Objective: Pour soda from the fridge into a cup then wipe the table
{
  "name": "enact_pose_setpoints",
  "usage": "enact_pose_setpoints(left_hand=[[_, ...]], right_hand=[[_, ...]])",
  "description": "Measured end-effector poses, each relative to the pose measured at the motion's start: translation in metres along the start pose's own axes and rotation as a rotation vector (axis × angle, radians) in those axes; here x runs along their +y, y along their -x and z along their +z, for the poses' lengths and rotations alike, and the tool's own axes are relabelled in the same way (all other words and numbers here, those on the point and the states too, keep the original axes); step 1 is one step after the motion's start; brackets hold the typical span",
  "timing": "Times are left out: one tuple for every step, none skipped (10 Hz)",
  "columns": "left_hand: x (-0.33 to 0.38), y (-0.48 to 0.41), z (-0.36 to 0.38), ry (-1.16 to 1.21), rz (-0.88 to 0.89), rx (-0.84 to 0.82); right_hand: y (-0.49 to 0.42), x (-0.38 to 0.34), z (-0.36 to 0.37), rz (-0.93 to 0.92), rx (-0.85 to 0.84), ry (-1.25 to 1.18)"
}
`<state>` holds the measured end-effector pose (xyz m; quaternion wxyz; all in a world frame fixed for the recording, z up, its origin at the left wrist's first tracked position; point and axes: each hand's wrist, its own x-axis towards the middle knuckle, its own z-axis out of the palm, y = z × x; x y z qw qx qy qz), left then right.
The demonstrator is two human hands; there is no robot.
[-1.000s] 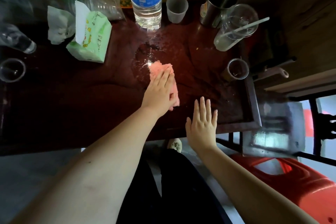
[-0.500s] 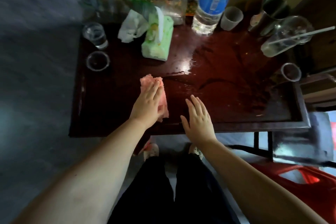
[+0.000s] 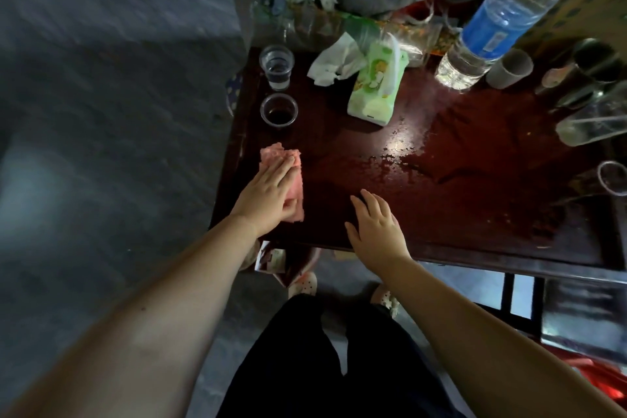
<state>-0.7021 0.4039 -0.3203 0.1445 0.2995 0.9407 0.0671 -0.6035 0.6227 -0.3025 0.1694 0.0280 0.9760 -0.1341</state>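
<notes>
probably a home: cluttered wooden table [image 3: 441,248] with cups, tissue pack [image 3: 376,88], water bottle [image 3: 502,17].

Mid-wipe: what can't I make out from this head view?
Pink cloth: head view, mostly covered by the left hand.
Water bottle: cap cut off by the top edge.
Glasses on the right: blurred, clipped by the right edge.
Spill: glare hides its outline.

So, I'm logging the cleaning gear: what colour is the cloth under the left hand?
Pink; the cloth shows best in the head view.
</notes>
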Motion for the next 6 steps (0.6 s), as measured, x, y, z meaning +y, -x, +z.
enact_pose_setpoints(left_hand=[[0.005, 0.0, -0.003, 0.031, -0.023, -0.004], [0.015, 0.0, -0.012, 0.036, -0.079, -0.071], [0.027, -0.001, -0.039, 0.109, -0.144, -0.221], [0.036, -0.008, -0.082, 0.034, -0.112, -0.303], [0.05, -0.021, -0.147, -0.015, -0.056, -0.241], [0.071, -0.03, -0.221, -0.011, 0.033, 0.008]], right_hand=[[0.001, 0.002, -0.002, 0.002, -0.022, 0.001], [-0.001, 0.001, -0.01, 0.0, -0.065, -0.027], [-0.006, -0.002, -0.034, -0.014, -0.049, -0.102], [-0.009, -0.004, -0.081, -0.077, 0.062, -0.115], [-0.012, -0.008, -0.146, -0.16, 0.221, -0.089], [-0.009, -0.014, -0.214, -0.224, 0.39, -0.007]])
